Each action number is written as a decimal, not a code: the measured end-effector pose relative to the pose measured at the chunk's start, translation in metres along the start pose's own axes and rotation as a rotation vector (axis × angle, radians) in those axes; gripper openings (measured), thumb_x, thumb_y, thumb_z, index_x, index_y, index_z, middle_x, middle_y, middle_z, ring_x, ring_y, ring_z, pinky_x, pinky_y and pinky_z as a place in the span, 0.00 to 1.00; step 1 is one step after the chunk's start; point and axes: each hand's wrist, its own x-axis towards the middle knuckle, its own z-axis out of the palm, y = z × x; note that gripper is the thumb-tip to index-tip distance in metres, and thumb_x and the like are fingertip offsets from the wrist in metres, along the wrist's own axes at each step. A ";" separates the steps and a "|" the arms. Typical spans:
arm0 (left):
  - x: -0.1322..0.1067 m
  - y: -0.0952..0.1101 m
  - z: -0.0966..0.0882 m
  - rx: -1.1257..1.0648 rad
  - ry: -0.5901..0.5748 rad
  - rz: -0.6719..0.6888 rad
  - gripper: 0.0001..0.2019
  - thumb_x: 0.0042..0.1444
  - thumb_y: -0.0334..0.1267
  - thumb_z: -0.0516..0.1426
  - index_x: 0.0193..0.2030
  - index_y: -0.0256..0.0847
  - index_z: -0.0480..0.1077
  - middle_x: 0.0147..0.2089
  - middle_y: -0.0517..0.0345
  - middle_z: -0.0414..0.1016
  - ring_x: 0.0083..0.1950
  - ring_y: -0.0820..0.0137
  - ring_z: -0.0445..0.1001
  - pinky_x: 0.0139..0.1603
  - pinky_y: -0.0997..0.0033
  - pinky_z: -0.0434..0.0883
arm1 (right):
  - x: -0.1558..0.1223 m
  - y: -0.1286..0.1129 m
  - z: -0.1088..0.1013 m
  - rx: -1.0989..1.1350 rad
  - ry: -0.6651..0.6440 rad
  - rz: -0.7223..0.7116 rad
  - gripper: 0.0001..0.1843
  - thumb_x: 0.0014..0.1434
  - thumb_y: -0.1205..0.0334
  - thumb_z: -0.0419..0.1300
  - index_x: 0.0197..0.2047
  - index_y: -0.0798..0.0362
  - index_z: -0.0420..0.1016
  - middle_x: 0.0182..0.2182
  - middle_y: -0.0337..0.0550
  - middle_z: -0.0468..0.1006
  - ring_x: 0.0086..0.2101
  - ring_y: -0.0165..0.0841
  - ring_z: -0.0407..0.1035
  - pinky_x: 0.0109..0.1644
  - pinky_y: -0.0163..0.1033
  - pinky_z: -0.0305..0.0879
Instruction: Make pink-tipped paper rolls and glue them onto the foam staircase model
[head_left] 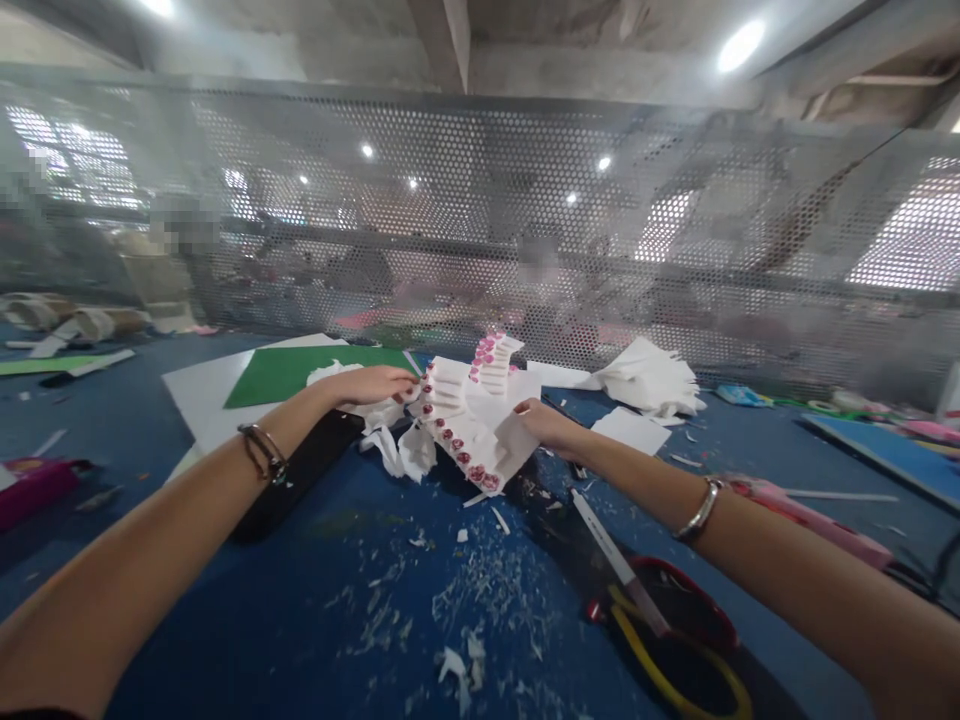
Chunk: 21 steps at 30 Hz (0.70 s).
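A white paper piece [487, 412] with strips ending in dark red and pink rosettes is held up between my hands over the blue table. My left hand [386, 385] pinches its left edge near the red rosettes. At its right side, my right hand [544, 422] grips the plain paper edge with thumb and fingers closed. Crumpled white tissue [401, 450] lies just below my left hand. Scissors [660, 630] with red and yellow handles rest below my right forearm, beside a white-bladed cutter [604, 540].
Green sheet [315, 370] and white sheets lie at the left back. A fringed white paper bundle [649, 378] stands at the right back, before a perforated metal screen [450, 220]. A pink glue gun [810, 515] lies right. Paper scraps [487, 590] litter the blue table.
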 end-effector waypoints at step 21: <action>0.000 0.014 0.022 0.372 -0.209 0.113 0.06 0.37 0.38 0.54 0.18 0.37 0.63 0.16 0.64 0.59 0.22 0.74 0.58 0.22 0.77 0.54 | -0.020 -0.003 -0.010 -0.080 -0.014 0.092 0.17 0.58 0.59 0.51 0.49 0.56 0.62 0.42 0.45 0.69 0.37 0.30 0.68 0.39 0.42 0.67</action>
